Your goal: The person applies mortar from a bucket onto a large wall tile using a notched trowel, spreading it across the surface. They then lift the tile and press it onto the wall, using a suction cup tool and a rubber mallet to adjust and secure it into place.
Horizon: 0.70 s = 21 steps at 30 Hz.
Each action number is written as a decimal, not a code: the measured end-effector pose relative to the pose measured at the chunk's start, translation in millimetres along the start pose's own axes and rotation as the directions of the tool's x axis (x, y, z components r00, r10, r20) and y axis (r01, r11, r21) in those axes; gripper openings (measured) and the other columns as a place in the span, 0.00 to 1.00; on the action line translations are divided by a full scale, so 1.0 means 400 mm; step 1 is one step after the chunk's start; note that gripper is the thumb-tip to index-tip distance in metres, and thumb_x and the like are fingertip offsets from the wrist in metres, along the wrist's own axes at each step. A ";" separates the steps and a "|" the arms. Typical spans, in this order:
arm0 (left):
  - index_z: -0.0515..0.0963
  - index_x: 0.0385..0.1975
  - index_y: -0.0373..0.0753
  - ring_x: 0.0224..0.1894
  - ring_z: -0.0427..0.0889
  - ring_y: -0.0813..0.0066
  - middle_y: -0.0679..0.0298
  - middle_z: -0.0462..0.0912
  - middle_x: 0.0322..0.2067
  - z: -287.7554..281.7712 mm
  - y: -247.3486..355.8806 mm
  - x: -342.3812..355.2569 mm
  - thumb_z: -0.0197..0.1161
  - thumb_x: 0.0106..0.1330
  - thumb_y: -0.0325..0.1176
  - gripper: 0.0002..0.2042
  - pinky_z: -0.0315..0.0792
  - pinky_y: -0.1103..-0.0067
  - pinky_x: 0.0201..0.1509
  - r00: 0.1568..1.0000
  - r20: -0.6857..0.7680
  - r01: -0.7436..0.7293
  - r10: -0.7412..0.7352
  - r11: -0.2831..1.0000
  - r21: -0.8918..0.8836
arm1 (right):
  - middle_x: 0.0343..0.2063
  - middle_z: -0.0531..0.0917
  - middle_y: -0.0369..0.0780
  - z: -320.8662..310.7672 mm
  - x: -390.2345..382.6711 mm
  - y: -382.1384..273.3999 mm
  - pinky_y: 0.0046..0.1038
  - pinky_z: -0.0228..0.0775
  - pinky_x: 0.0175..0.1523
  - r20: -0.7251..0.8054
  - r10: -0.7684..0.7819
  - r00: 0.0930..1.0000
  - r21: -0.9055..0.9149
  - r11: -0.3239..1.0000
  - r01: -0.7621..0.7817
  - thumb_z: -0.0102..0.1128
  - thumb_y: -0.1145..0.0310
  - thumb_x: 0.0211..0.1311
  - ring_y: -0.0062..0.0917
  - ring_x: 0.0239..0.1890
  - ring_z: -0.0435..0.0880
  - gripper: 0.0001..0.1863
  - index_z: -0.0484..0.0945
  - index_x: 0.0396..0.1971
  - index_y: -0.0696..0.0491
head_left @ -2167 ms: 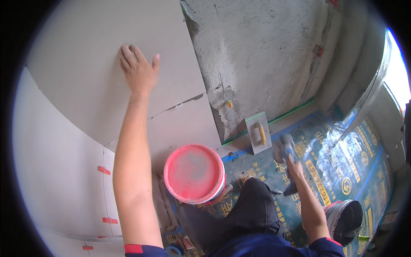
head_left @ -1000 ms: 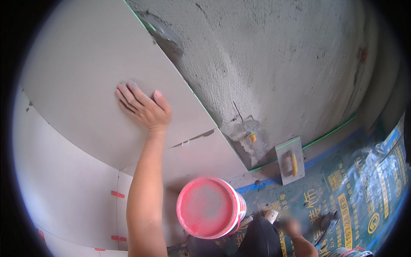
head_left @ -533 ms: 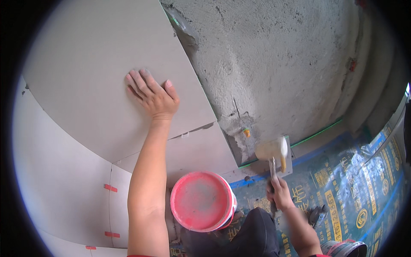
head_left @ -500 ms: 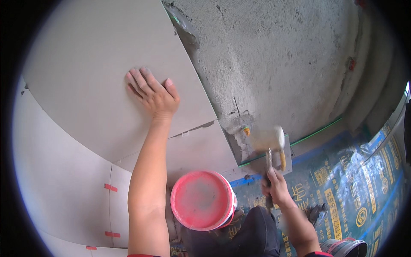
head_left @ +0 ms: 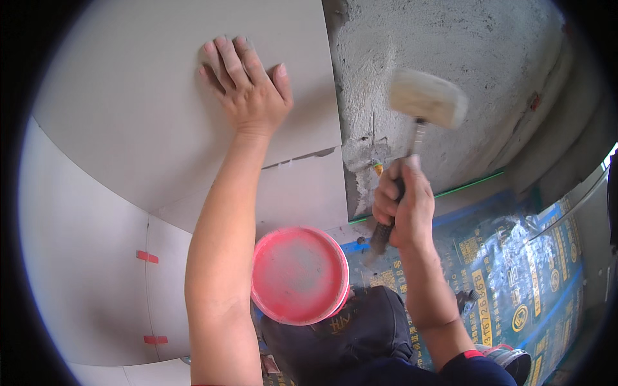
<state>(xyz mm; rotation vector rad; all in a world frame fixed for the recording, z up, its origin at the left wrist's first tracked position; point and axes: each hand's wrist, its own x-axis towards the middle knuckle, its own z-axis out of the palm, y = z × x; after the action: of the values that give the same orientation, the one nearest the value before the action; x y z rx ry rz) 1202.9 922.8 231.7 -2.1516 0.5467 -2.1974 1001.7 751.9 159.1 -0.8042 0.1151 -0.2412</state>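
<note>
My left hand (head_left: pixel 254 96) lies flat with fingers spread on a large light-grey wall tile (head_left: pixel 154 83). My right hand (head_left: pixel 405 202) is wrapped round the dark grip of a mallet (head_left: pixel 428 98) with a pale, slightly blurred head. The mallet is raised before the bare cement wall (head_left: pixel 502 58), right of the tile's edge and apart from the tile. Beneath the big tile sits a lower tile (head_left: pixel 306 193), with a small pale clip (head_left: pixel 284 164) in the dark joint between them.
A bucket with a red lid (head_left: pixel 299 276) stands by my legs, below the lower tile. Printed green protective film (head_left: pixel 496 276) covers the floor at right, where another bucket (head_left: pixel 515 360) stands. Red wedges (head_left: pixel 147 257) sit in a tile joint at left. A yellow-green fitting (head_left: pixel 378 168) pokes from the wall.
My right hand has lifted the mallet from low near the floor edge up in front of the cement wall. My left hand stays flat on the tile, and the view has shifted.
</note>
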 end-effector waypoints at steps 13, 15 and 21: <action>0.63 0.60 0.31 0.67 0.53 0.41 0.46 0.55 0.64 0.007 -0.013 -0.006 0.47 0.65 0.47 0.29 0.48 0.49 0.67 0.998 -0.058 -0.043 0.039 0.997 -0.070 | 0.13 0.61 0.31 0.019 0.051 0.068 0.24 0.49 0.15 0.026 0.110 0.994 -0.070 0.992 -0.108 0.40 0.51 0.72 0.16 0.10 0.57 0.21 0.62 0.22 0.49; 0.63 0.60 0.32 0.67 0.54 0.42 0.46 0.55 0.64 -0.007 -0.062 -0.012 0.48 0.65 0.47 0.29 0.50 0.50 0.66 0.993 -0.047 -0.108 0.105 0.992 -0.070 | 0.13 0.62 0.31 0.017 0.033 0.026 0.23 0.49 0.15 0.036 0.137 0.990 -0.099 0.986 -0.133 0.40 0.51 0.72 0.16 0.10 0.57 0.21 0.62 0.22 0.49; 0.61 0.61 0.32 0.65 0.57 0.44 0.48 0.58 0.60 -0.031 -0.085 0.012 0.49 0.67 0.44 0.27 0.57 0.54 0.66 0.970 0.016 -0.240 0.241 0.969 -0.058 | 0.13 0.59 0.30 0.038 0.026 0.036 0.21 0.48 0.14 -0.064 -0.001 0.998 0.059 0.998 0.005 0.39 0.50 0.72 0.15 0.10 0.56 0.21 0.60 0.23 0.48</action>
<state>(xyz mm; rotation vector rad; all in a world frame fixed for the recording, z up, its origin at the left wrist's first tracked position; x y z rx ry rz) 1198.3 956.5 245.2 -2.0094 0.8280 -2.0493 1017.3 769.5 159.1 -0.7383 0.1659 -0.2720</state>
